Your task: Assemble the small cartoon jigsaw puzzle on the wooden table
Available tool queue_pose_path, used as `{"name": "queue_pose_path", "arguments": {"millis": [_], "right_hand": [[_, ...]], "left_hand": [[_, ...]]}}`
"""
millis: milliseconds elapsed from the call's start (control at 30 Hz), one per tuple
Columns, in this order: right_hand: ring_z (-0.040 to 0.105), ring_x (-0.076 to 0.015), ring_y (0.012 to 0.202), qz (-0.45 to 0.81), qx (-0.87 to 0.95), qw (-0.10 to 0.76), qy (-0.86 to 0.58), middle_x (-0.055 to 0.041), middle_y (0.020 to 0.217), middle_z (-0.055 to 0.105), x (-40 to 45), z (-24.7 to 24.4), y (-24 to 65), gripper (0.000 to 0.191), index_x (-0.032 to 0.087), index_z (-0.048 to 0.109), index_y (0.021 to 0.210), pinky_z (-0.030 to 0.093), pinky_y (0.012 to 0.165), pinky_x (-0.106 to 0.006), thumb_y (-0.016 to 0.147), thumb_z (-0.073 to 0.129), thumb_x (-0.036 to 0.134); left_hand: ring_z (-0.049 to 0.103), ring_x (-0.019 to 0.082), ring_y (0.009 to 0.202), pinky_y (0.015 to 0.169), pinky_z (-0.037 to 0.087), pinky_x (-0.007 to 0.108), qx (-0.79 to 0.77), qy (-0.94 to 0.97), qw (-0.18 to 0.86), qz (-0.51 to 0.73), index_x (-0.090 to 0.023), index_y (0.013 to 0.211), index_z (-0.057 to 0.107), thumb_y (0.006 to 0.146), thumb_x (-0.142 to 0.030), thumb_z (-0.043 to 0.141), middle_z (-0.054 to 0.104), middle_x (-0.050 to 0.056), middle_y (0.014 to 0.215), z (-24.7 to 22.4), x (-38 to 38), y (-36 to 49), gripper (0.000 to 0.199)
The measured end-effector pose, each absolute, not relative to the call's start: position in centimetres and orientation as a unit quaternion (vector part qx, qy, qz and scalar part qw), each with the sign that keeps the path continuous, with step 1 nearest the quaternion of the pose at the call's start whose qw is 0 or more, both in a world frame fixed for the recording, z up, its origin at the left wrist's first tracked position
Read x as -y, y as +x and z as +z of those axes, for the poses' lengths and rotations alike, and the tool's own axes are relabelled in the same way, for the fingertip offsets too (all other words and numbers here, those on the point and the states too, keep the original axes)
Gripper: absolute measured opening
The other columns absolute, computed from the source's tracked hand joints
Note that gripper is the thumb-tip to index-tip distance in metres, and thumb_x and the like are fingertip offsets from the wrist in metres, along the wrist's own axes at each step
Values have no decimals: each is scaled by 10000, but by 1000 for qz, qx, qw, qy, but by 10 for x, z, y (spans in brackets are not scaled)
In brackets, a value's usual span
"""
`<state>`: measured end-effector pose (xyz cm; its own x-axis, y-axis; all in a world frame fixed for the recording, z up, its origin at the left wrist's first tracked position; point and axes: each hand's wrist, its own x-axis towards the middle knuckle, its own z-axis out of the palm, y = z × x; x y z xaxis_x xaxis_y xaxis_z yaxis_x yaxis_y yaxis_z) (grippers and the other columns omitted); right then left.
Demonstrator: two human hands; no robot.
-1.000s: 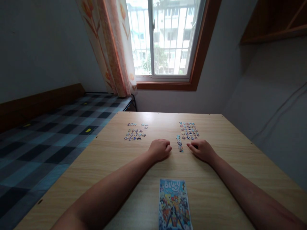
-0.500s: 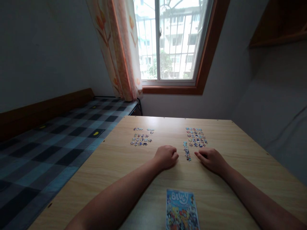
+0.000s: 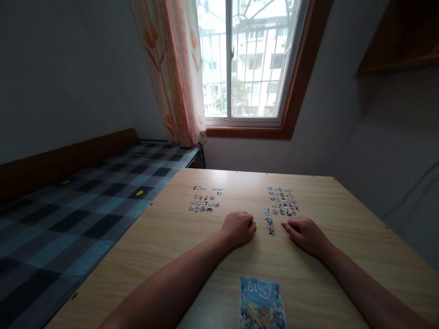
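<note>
My left hand [image 3: 239, 229] rests on the wooden table [image 3: 192, 256] with its fingers curled in; whether anything is inside cannot be seen. To its right lies a narrow upright strip of joined puzzle pieces [image 3: 269, 221]. Just right of that strip is my right hand [image 3: 304, 234], its fingers curled and pressed together, the tips pointing at the strip without touching it; anything held there is hidden. Rows of loose puzzle pieces [image 3: 284, 201] lie beyond my right hand. Another group of pieces [image 3: 204, 203] sits beyond and left of my left hand.
A blue "Bluey" picture card or box [image 3: 262, 304] lies at the near edge, between my forearms. Left of the table is a bed with a checked cover [image 3: 99, 201]. A curtain [image 3: 176, 82] and a window [image 3: 257, 68] are behind the table.
The whole view has shifted slightly, with things appearing a little lower and to the right. The fingers of my right hand look slightly more closed together.
</note>
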<state>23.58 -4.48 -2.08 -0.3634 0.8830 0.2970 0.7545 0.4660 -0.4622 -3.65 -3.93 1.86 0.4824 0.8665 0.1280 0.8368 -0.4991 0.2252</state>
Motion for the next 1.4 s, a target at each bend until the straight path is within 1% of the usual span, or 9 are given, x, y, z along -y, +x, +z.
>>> {"name": "queue_pose_path", "arguments": {"millis": [433,933,1200,1400], "right_hand": [[509,-164,618,128,820,249,-500,-20,619,544,45,-25,237,511,210,390,601,308,636,-311,1020,407,502],[515,-163,617,136,816,250,-503,-25,628,567,46,-26,237,507,210,405,605,314,629,-307,1022,415,498],[531,-165,621,136,821,245,-498,-25,635,574,46,-26,238,504,210,414,608,324,629,-303,1024,409,496],[532,-166,620,145,821,244,-496,-28,643,590,46,-28,240,505,211,425,610,334,629,-304,1021,418,504]], "left_hand": [[653,201,775,678,423,311,-511,848,72,121,-202,742,708,893,-316,511,736,68,824,14,40,-36,274],[643,202,778,692,426,308,-503,853,86,111,-206,772,720,897,-335,515,724,68,826,12,38,-38,273],[636,185,755,640,385,309,-504,851,80,126,-207,731,674,888,-333,520,718,45,815,12,39,-37,254],[640,191,766,633,383,311,-508,849,89,110,-210,754,682,896,-355,517,720,53,838,14,40,-37,262]]}}
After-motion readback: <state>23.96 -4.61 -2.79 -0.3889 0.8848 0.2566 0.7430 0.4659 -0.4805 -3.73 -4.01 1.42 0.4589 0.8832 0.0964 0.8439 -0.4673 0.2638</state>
